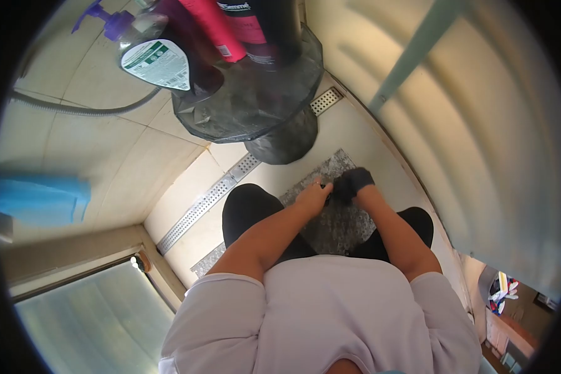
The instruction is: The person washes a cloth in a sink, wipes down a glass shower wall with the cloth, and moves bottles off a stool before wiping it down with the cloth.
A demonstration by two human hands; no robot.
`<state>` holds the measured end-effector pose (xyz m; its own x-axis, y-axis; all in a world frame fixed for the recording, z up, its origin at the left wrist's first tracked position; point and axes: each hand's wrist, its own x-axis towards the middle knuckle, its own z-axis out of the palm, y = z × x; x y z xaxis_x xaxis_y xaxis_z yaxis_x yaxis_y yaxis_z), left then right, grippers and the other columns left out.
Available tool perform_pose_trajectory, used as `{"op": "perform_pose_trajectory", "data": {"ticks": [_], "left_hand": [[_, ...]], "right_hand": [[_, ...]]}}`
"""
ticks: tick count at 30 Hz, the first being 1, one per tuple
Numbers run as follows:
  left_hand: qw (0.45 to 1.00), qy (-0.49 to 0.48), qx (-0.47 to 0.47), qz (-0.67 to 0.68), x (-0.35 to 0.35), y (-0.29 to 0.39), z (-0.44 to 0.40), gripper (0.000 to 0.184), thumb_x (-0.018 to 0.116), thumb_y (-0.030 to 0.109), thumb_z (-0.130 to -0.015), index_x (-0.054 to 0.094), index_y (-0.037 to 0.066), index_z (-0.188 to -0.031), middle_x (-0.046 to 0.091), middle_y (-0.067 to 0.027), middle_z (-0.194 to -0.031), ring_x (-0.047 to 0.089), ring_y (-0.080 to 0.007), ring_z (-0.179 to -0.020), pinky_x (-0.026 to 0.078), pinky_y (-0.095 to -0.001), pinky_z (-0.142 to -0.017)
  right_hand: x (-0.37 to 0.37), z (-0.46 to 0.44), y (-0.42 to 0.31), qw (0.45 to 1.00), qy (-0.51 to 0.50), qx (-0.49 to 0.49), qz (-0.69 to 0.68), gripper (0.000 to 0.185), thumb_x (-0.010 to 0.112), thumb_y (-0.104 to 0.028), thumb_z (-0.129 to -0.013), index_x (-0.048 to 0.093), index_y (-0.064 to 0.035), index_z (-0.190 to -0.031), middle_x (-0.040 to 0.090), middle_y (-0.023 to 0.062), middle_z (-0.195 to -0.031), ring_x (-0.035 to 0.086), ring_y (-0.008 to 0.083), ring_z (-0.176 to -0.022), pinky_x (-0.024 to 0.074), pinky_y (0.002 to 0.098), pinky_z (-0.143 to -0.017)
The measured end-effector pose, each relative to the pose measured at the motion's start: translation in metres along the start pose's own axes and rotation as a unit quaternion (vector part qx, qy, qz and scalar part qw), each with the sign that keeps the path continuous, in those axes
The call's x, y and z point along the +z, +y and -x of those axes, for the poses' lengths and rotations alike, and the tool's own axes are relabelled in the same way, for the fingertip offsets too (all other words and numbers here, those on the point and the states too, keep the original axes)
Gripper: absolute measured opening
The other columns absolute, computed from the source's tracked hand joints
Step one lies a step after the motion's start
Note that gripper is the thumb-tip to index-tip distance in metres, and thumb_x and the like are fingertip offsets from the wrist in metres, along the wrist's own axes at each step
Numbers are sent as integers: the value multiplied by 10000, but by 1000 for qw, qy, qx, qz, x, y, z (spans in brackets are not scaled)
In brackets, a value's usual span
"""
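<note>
Low in front of my body, my left hand [313,197] is closed, with a small dark thing at its fingertips that is too small to name. Just to its right, my right hand [357,182] is covered by a dark cloth-like item, perhaps a glove or sock, which hides its fingers. More dark material [341,189] lies between the hands. Both hands are close together above a mottled grey mat [336,225] on the pale floor, between my knees.
A dark faceted stool [249,115] stands ahead, bearing a pump bottle [156,62], a pink bottle [215,31] and a black bottle [277,31]. A metal drain [199,202] crosses the floor. Translucent panels [480,143] rise at right; blue material [40,198] is at left.
</note>
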<state>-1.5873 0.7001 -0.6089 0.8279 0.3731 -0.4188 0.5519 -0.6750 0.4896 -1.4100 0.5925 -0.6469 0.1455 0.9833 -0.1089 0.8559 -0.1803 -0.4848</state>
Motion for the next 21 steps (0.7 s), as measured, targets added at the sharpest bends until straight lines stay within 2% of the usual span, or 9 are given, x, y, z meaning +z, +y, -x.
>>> {"op": "perform_pose_trajectory", "data": {"ticks": [2, 5, 8, 11, 14, 16, 17, 19, 21], "left_hand": [[1000, -10, -14, 10, 0, -3, 2, 347, 548, 79, -818, 455, 152, -1143, 419, -225, -1190, 531, -399, -1051, 496, -453, -805], [999, -34, -19, -2, 3, -2, -1, 293, 505, 110, -852, 455, 140, -1140, 424, -218, -1180, 530, -395, -1057, 498, -451, -802], [998, -24, -21, -50, 14, -6, -2, 501, 605, 88, -768, 448, 156, -1239, 429, -227, -1216, 535, -380, -1051, 475, -456, -827], [988, -5, 45, -146, -39, 22, 29, 600, 672, 195, -757, 418, 155, -1300, 385, -235, -1311, 528, -381, -1061, 469, -448, -851], [990, 56, 123, -45, -85, 33, 48, 624, 703, 295, -751, 447, 153, -1302, 392, -210, -1344, 530, -368, -1067, 457, -428, -886], [986, 20, 119, 119, -155, 52, 71, 513, 697, 295, -769, 529, 115, -1219, 488, -170, -1268, 530, -341, -1089, 440, -411, -916], [970, 147, 157, 109, -182, 58, 81, 471, 708, 264, -761, 557, 97, -1176, 523, -156, -1222, 537, -325, -1082, 435, -401, -917], [897, 386, 207, 57, -236, 65, 97, 385, 733, 157, -736, 601, 55, -1083, 573, -143, -1134, 542, -312, -1063, 419, -386, -913], [779, 595, 198, -21, -291, 59, 110, 400, 733, 109, -734, 580, 51, -1099, 577, -125, -1121, 518, -294, -1082, 381, -384, -937]], "right_hand": [[-1, -9, -8, 994, -100, -25, 46, 597, 756, -72, -530, 553, -136, -1088, 555, 156, -1047, 528, 360, -992, 432, 418, -849], [-16, 3, -30, 989, 86, -96, -69, 482, 731, -51, -496, 590, -117, -952, 572, 112, -950, 535, 358, -908, 411, 432, -833], [-59, 3, -61, 997, 54, -48, -40, 469, 759, -75, -477, 600, -131, -916, 576, 96, -898, 544, 329, -914, 405, 430, -840], [-93, 11, -76, 998, 25, -52, 4, 490, 768, -96, -486, 607, -157, -945, 587, 79, -929, 550, 303, -897, 402, 435, -831], [-136, 24, -104, 986, 59, -157, -11, 357, 769, -144, -553, 621, -154, -878, 597, 57, -838, 555, 296, -832, 378, 436, -775], [-146, 32, -104, 978, 52, -202, 1, 284, 752, -148, -585, 632, -152, -842, 590, 43, -781, 561, 280, -788, 389, 411, -711], [-155, 31, -108, 974, 55, -218, 5, 251, 744, -159, -600, 638, -157, -827, 586, 34, -756, 562, 268, -762, 393, 399, -683], [-181, 26, -124, 967, 69, -245, 10, 191, 727, -190, -626, 649, -174, -800, 579, 15, -711, 564, 239, -705, 402, 376, -630], [-223, 14, -156, 959, 89, -269, 13, 138, 711, -230, -651, 660, -197, -775, 572, -6, -668, 563, 206, -645, 409, 355, -582]]}}
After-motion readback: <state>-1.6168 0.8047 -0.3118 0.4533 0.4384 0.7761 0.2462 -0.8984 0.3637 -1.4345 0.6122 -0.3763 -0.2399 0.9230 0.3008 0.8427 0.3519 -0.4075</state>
